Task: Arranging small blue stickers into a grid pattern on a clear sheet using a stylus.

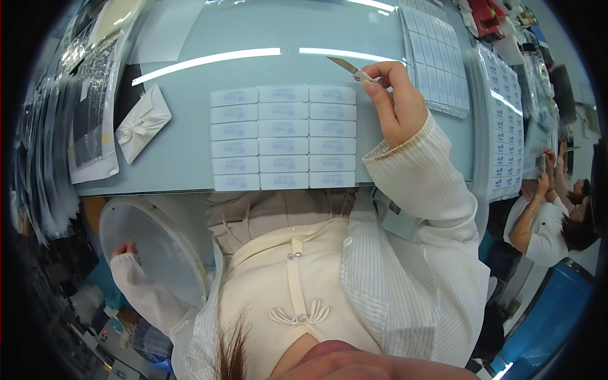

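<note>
Up at the far right of the pale counter [183, 158], the right hand [396, 104] holds a small craft knife [352, 68], its grip closed on the handle between thumb and fingers. The knife's long axis runs nearly level across the scene, slightly tilted, with the blade tip pointing left and a little away from the person, and the handle end buried in the fingers. The blade hangs above the counter, just beyond the far right corner of a sheet of white labels [284, 137] laid out in three columns in front of the person. More sheets of labels [437, 60] lie to the right of the hand. The left hand [124, 249] is well apart, low at the near left below the counter edge, its grip closed on the rim of a round white disc [152, 247]. A folded white pouch with a bow [142, 123] rests on the left part of the counter.
</note>
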